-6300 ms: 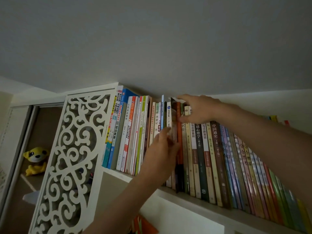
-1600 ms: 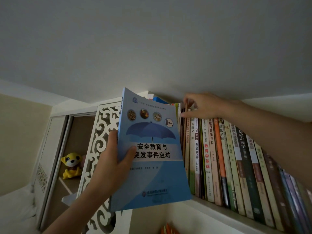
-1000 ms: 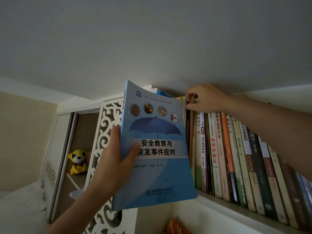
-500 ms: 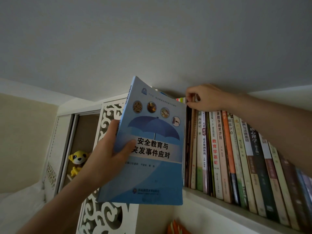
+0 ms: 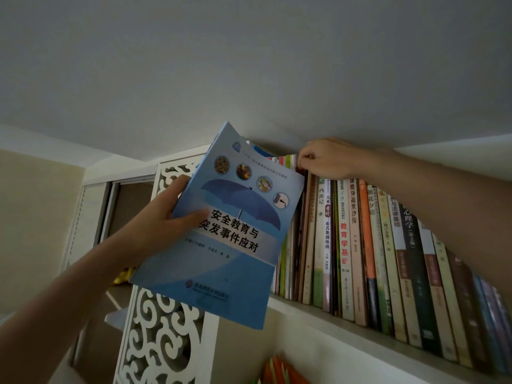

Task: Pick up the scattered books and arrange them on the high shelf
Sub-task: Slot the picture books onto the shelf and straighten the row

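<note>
The blue book [image 5: 221, 228] has tilted rightward in your left hand [image 5: 158, 231], near the shelf [image 5: 360, 331] row's left end. Your right hand [image 5: 324, 162] pinches spine tops apart. Next, insert it edgewise.

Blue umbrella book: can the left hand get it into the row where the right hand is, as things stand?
Probably yes. The left hand grips the blue umbrella book just left of the shelved books, and the right hand pinches book tops there. Whether a real gap is open is hidden behind the cover.
</note>
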`<move>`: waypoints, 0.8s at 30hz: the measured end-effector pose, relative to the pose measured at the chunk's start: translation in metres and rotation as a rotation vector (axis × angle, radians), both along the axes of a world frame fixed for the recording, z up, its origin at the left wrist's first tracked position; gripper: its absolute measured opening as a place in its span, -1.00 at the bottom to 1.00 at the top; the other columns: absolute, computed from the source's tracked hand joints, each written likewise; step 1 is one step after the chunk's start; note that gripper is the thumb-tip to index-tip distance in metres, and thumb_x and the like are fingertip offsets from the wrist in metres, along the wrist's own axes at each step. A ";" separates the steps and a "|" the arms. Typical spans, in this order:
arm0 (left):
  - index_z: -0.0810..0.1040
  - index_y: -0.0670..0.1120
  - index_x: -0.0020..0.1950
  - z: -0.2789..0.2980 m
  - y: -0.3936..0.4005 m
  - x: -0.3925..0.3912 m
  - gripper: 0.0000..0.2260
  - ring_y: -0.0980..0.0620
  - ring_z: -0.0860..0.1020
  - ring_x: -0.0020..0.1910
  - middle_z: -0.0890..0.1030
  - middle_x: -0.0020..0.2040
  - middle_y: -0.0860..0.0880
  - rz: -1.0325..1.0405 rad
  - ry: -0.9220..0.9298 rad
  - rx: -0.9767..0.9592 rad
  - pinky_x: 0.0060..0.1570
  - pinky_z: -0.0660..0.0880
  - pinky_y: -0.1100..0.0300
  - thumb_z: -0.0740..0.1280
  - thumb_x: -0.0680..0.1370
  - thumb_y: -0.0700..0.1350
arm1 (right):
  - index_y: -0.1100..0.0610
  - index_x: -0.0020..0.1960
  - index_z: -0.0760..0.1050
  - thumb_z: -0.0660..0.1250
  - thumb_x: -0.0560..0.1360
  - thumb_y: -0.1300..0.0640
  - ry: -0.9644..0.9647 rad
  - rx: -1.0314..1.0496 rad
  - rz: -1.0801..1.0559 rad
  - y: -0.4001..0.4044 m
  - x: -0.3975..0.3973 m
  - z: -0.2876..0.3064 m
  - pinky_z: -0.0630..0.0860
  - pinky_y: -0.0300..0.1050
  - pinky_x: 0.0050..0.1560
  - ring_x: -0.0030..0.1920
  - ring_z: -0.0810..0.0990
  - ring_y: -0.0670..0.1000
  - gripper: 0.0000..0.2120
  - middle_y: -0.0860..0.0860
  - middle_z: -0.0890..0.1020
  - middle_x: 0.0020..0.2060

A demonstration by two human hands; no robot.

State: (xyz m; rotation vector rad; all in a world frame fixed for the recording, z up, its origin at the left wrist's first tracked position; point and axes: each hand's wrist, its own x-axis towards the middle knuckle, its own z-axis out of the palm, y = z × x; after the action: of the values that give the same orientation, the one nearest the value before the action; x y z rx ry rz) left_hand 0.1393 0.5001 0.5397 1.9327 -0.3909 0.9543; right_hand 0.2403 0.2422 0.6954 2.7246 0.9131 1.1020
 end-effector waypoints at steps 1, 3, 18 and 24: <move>0.40 0.13 0.14 0.000 -0.001 0.000 -0.78 0.02 0.69 -0.25 0.69 -0.13 -0.01 0.032 -0.003 0.014 -0.38 0.60 0.17 0.33 0.57 -0.11 | 0.02 0.00 0.56 0.19 0.55 -0.08 -0.011 -0.002 0.003 0.000 -0.001 -0.001 0.57 0.10 0.01 -0.09 0.60 0.03 -0.75 0.02 0.60 -0.06; 0.38 0.12 0.14 0.003 -0.004 -0.002 -0.79 0.06 0.68 -0.28 0.68 -0.12 0.00 0.093 -0.022 0.057 -0.40 0.60 0.17 0.32 0.57 -0.09 | 0.01 0.03 0.55 0.27 0.52 -0.08 -0.029 -0.013 0.016 0.000 -0.002 -0.003 0.59 0.01 -0.06 -0.12 0.61 -0.01 -0.79 0.00 0.59 -0.08; 0.30 0.07 0.16 0.042 -0.046 -0.006 -0.81 0.18 0.60 -0.35 0.58 -0.19 0.16 0.277 -0.194 0.331 -0.56 0.45 0.39 0.25 0.60 -0.10 | 0.08 0.29 0.29 0.22 0.55 -0.09 -0.030 0.021 -0.056 0.009 0.004 -0.004 0.58 0.08 -0.01 -0.05 0.58 0.10 -0.60 0.09 0.55 0.03; 0.24 0.07 0.20 0.031 -0.078 0.030 -0.76 0.13 0.60 -0.28 0.59 -0.08 0.01 0.241 -0.189 0.222 -0.48 0.55 0.31 0.24 0.61 -0.10 | 0.21 0.34 0.21 0.45 0.42 0.05 -0.075 0.256 0.127 0.012 0.011 -0.009 0.41 -0.22 -0.30 0.01 0.51 0.08 -0.37 0.10 0.48 0.04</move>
State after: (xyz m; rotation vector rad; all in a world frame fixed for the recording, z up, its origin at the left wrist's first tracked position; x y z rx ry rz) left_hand 0.1693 0.4217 0.5703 2.1308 -0.3916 1.3029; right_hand 0.2517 0.2540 0.6868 2.8309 1.0111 1.4276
